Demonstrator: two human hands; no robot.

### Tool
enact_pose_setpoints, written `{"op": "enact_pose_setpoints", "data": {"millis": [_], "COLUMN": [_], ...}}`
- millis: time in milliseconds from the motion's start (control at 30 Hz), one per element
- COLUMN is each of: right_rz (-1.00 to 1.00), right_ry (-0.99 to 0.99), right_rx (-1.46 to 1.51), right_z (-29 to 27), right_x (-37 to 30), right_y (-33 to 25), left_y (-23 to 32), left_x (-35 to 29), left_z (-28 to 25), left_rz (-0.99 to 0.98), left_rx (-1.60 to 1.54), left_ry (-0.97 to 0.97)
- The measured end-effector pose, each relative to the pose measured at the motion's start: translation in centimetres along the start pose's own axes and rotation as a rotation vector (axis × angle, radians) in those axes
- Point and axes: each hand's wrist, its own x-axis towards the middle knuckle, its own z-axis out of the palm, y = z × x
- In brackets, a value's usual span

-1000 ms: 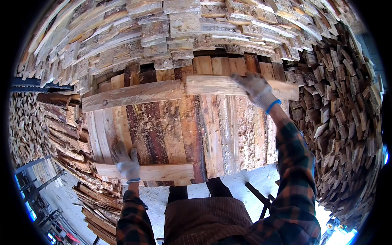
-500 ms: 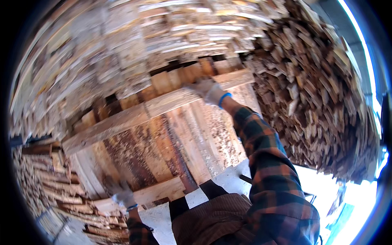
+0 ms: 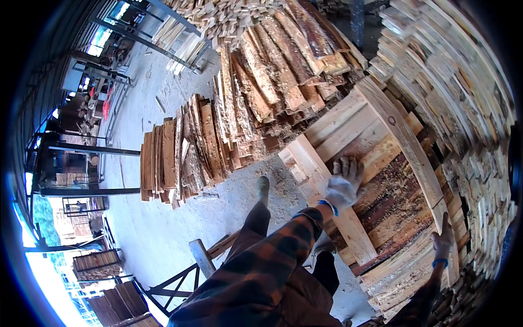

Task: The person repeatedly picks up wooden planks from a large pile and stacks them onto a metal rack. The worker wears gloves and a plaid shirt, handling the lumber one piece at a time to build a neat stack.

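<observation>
A stack of wooden planks [image 3: 376, 180], speckled with sawdust, lies side by side before me. Two boards lie across it: a near crosswise board [image 3: 317, 173] and a long far crosswise board [image 3: 400, 128]. My left hand [image 3: 343, 188], in a pale work glove, rests by the near board with its fingers stretched over the planks. At the right end of the far board is my gloved right hand [image 3: 444, 242], thumb on one side and fingers along the outer edge.
A tall wall of stacked boards [image 3: 430, 71] rises behind the planks. Rough bark-edged slabs [image 3: 272, 71] are piled ahead to the left. On the concrete floor [image 3: 141, 180] stand metal posts and a dark metal frame [image 3: 174, 289] close on my left. My boot [image 3: 263, 188] is beside the slabs.
My view has swung left, bringing the slab pile and floor into sight. My right hand has slid to the far board's right end. My left hand now lies over the planks by the near board.
</observation>
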Motion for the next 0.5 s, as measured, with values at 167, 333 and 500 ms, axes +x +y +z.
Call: {"op": "enact_pose_setpoints", "data": {"millis": [167,333,500], "right_rz": [-0.576,-0.61,-0.555], "right_ry": [0.072,-0.11,-0.688], "right_rx": [0.608,0.893,0.828], "right_z": [-0.8,1.9,18.5], "right_x": [-4.8,-11.4,-12.5], "right_y": [-21.3,-44.9,-62.8], "left_y": [0.7,-14.3,-37.1], "left_x": [-1.4,-8.0,-26.3], "left_z": [-0.1,-4.0,1.0], "left_rz": [0.121,0.012,-1.303], "left_rx": [-0.304,-1.031,-0.866], "left_ry": [0.175,0.07,0.405]}}
